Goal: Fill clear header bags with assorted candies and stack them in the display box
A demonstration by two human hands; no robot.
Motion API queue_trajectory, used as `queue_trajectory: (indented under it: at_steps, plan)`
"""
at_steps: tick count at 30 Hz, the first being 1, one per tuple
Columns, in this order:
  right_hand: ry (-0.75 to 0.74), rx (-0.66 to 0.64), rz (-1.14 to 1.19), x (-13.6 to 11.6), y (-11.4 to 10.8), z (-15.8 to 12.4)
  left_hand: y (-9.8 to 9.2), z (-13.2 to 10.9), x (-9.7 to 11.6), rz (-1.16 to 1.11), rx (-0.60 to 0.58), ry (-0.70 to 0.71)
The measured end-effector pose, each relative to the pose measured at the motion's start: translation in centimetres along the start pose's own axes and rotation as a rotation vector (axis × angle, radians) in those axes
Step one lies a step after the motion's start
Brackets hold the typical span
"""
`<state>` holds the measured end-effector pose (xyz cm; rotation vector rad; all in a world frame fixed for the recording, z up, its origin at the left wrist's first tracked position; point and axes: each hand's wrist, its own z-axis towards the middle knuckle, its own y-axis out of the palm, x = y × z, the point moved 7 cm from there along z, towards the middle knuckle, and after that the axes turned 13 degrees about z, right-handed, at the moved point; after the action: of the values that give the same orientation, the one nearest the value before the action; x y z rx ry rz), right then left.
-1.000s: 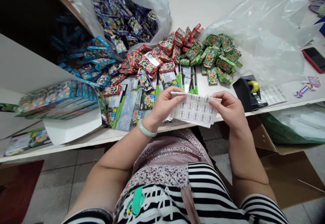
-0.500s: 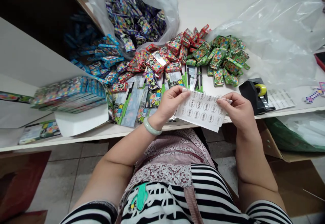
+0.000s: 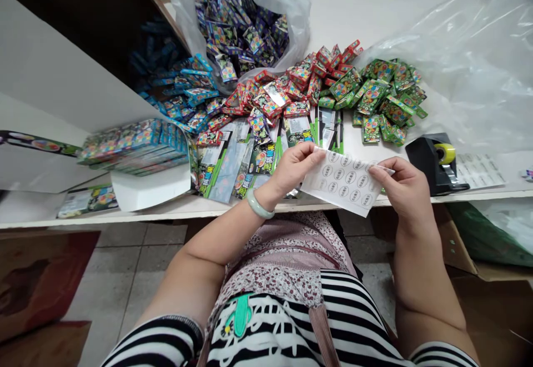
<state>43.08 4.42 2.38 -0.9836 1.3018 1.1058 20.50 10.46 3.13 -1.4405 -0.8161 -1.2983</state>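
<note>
A white sheet of round stickers (image 3: 342, 182) with printed black characters is held up at the table's front edge. My left hand (image 3: 295, 168) pinches its upper left corner between thumb and fingers. At the upper right corner, my right hand (image 3: 405, 188) grips the same sheet, thumb on top. Just beyond the sheet lie flat printed packages (image 3: 258, 161), partly hidden by my left hand. Small red boxes (image 3: 297, 89) are heaped behind them, with green boxes (image 3: 385, 97) to their right.
Blue boxes (image 3: 194, 92) pile up at left, near an open white carton (image 3: 152, 188) packed with boxes. A clear plastic bag (image 3: 300, 6) holds purple boxes (image 3: 245, 31). A black tape dispenser (image 3: 428, 161) stands at right beside another sticker sheet (image 3: 478, 170). Clear plastic (image 3: 470, 73) covers the back right.
The whole view has shifted, so the table's things appear further right. Both hands still hold the sticker sheet; its lower edge, which showed offset layers, now looks more even.
</note>
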Motion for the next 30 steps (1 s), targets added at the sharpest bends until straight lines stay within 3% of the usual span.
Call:
queue_trajectory:
  at_steps: [5, 11, 14, 18, 30]
  plan:
    - [0.0, -0.01, -0.03, 0.0, 0.0, -0.1, 0.7, -0.2, 0.1, -0.097, -0.106, -0.044]
    - [-0.207, -0.275, -0.365, -3.5, 2.2, 0.2, 0.7, -0.3, 0.7, -0.03, -0.083, -0.001]
    - [-0.216, -0.34, -0.456, -4.4, 3.1, 0.7, 1.0, -0.5, 1.2, 0.002, -0.114, 0.038]
    - [-0.17, -0.337, -0.472, -4.5, 3.6, 1.0, 1.2, -0.6, 1.4, -0.015, -0.133, 0.059]
    - [-0.101, -0.315, -0.36, -3.2, 3.2, 1.0, 1.5, -0.2, -0.2, -0.046, -0.142, -0.098]
